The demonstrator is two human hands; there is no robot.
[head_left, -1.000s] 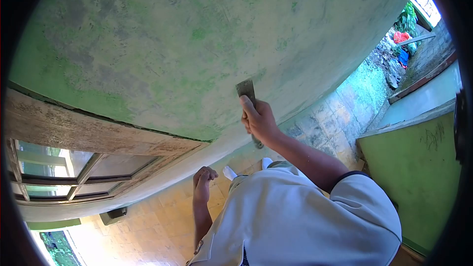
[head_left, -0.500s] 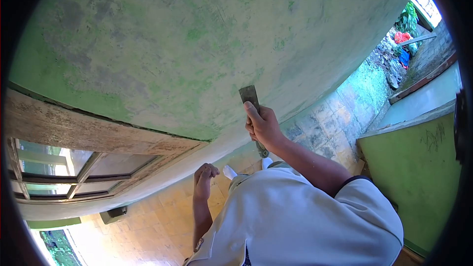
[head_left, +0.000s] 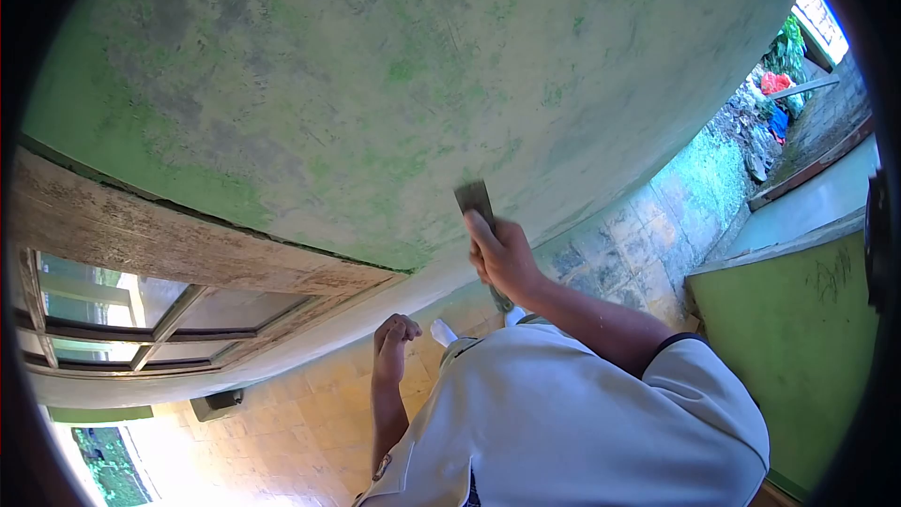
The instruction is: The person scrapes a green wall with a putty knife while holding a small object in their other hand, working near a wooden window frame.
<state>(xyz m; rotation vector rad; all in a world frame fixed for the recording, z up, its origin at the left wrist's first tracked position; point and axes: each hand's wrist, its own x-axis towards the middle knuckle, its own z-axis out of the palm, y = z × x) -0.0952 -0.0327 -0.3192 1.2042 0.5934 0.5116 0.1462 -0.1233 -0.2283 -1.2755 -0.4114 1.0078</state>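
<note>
Scraper (head_left: 473,197) in the grasp of the right hand (head_left: 507,258), a person in a pale shirt (head_left: 591,404) works at a broad, curving wall (head_left: 375,84) mottled with green, grey and off-white. The thumb lies along the tool near its flat metal blade, which points up toward the wall, while the handle's end shows below the fist. The blade is slightly blurred, so whether its edge touches the surface cannot be told for certain. The left hand (head_left: 395,330) is clenched loosely, fingers curled, held low in front of the body and well apart from the tool.

To the left, a worn wooden frame (head_left: 188,235) borders the wall above dark-barred glass panes (head_left: 160,305). Below, the wearer's pale-clad feet (head_left: 443,331) show on a yellowish tiled floor (head_left: 310,422), with a dark block (head_left: 218,404) farther left. At right stands a green panel (head_left: 788,347); beyond it, red (head_left: 775,83) and blue items (head_left: 778,122) lie near leafy plants (head_left: 786,49).
</note>
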